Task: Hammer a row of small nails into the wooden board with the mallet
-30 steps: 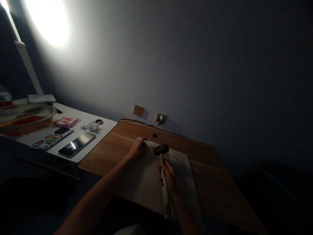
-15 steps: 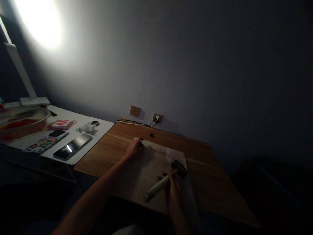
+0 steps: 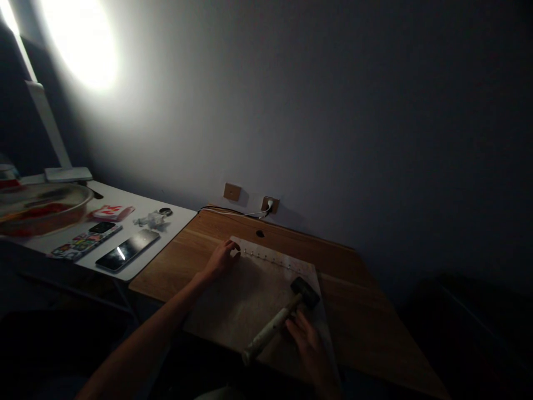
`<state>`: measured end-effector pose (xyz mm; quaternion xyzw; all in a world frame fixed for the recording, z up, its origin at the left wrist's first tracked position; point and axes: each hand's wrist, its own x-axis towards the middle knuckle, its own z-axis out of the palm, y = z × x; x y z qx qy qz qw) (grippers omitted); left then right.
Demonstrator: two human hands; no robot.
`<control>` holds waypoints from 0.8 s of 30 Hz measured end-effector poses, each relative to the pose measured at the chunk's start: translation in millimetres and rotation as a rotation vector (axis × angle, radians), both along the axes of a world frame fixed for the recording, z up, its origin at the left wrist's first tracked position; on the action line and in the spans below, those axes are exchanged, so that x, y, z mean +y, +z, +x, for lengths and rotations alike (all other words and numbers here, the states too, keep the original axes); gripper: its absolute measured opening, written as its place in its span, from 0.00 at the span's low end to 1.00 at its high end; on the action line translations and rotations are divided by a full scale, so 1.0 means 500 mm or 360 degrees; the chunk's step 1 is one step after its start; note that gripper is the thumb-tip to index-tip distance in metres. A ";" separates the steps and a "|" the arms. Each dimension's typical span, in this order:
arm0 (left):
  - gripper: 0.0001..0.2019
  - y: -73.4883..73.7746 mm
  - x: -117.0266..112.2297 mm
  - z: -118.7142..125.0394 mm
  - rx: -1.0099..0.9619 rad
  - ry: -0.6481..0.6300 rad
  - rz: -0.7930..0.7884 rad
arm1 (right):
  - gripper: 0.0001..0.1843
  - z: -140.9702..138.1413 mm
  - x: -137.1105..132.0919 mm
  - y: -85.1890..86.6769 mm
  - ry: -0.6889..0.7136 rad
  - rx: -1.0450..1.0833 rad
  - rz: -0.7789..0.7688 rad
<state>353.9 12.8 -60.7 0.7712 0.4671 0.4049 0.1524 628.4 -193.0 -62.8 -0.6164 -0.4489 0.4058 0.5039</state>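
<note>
A pale board (image 3: 250, 294) with a row of small nails along its far edge lies on a brown wooden desk (image 3: 187, 255). A mallet (image 3: 283, 316) with a black head and pale handle lies flat on the board. My right hand (image 3: 306, 341) rests just beside the handle, fingers loosely spread, no longer gripping it. At the board's far left corner my left hand (image 3: 220, 258) has its fingertips pinched together by the first nail; what they hold is too small to make out.
A white side table (image 3: 137, 266) on the left carries two phones (image 3: 127, 250), a bowl (image 3: 41, 208), a red packet (image 3: 112, 212) and a lamp base (image 3: 69, 174). A wall socket with a white cable (image 3: 268, 205) sits behind the desk. The room is dim.
My right hand swung the mallet from upright down to the right, laid it flat on the board and let go. My left hand stayed at the board's far left corner.
</note>
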 end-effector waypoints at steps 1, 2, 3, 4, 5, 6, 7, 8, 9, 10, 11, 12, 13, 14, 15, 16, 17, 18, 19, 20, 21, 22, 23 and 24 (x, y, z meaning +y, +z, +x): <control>0.05 0.004 -0.017 -0.009 0.0054 -0.0014 0.0014 | 0.32 0.000 -0.002 0.006 -0.0007 -0.0054 -0.0038; 0.05 0.007 -0.036 -0.019 0.0101 -0.0014 0.0034 | 0.34 0.000 -0.004 0.012 -0.0019 -0.0124 -0.0081; 0.06 0.009 -0.056 -0.030 0.0139 -0.0005 0.0062 | 0.35 0.000 -0.007 0.017 -0.0017 -0.0212 -0.0107; 0.06 0.009 -0.077 -0.042 0.0167 0.0010 0.0093 | 0.35 0.001 -0.010 0.021 -0.0003 -0.0318 -0.0102; 0.07 0.008 -0.098 -0.055 0.0193 0.0008 0.0111 | 0.33 0.004 -0.013 0.021 0.0009 -0.0439 -0.0067; 0.08 0.005 -0.120 -0.070 0.0207 0.0008 0.0117 | 0.31 0.009 -0.017 0.019 0.0012 -0.0566 -0.0002; 0.09 0.001 -0.141 -0.085 0.0212 0.0018 0.0105 | 0.28 0.015 -0.021 0.014 0.0014 -0.0694 0.0087; 0.11 -0.005 -0.161 -0.101 0.0209 0.0051 0.0096 | 0.25 0.022 -0.025 0.006 0.0021 -0.0823 0.0192; 0.13 -0.010 -0.180 -0.116 0.0215 0.0101 0.0065 | 0.23 0.030 -0.030 -0.003 0.0032 -0.0948 0.0307; 0.13 -0.016 -0.197 -0.129 0.0207 0.0162 0.0043 | 0.21 0.038 -0.036 -0.014 0.0051 -0.1065 0.0413; 0.13 -0.021 -0.213 -0.140 0.0198 0.0187 0.0019 | 0.20 0.045 -0.041 -0.024 0.0079 -0.1172 0.0499; 0.14 -0.025 -0.226 -0.147 0.0188 0.0197 -0.0005 | 0.20 0.052 -0.047 -0.034 0.0099 -0.1264 0.0559; 0.14 -0.027 -0.238 -0.152 0.0182 0.0198 -0.0018 | 0.19 0.056 -0.051 -0.042 0.0115 -0.1340 0.0598; 0.13 -0.028 -0.248 -0.152 0.0194 0.0192 -0.0016 | 0.19 0.060 -0.056 -0.048 0.0127 -0.1401 0.0622; 0.13 -0.027 -0.256 -0.150 0.0227 0.0187 0.0005 | 0.18 0.062 -0.058 -0.052 0.0126 -0.1449 0.0640; 0.13 -0.026 -0.263 -0.145 0.0280 0.0185 0.0040 | 0.18 0.063 -0.060 -0.053 0.0122 -0.1490 0.0654; 0.14 -0.023 -0.269 -0.139 0.0346 0.0181 0.0082 | 0.18 0.064 -0.061 -0.053 0.0108 -0.1527 0.0673; 0.16 -0.020 -0.273 -0.131 0.0411 0.0172 0.0124 | 0.17 0.066 -0.060 -0.051 0.0088 -0.1565 0.0692; 0.18 -0.016 -0.276 -0.123 0.0468 0.0152 0.0153 | 0.17 0.069 -0.059 -0.048 0.0069 -0.1607 0.0707; 0.19 -0.013 -0.279 -0.115 0.0511 0.0124 0.0166 | 0.17 0.074 -0.057 -0.046 0.0050 -0.1647 0.0719; 0.19 -0.010 -0.282 -0.107 0.0540 0.0090 0.0169 | 0.16 0.081 -0.056 -0.044 0.0030 -0.1681 0.0721; 0.19 -0.007 -0.284 -0.098 0.0558 0.0053 0.0169 | 0.16 0.091 -0.055 -0.042 0.0007 -0.1706 0.0710; 0.19 -0.003 -0.287 -0.087 0.0570 0.0013 0.0169 | 0.16 0.104 -0.053 -0.042 -0.0022 -0.1721 0.0688; 0.19 0.000 -0.291 -0.074 0.0581 -0.0030 0.0168 | 0.17 0.120 -0.051 -0.042 -0.0054 -0.1724 0.0656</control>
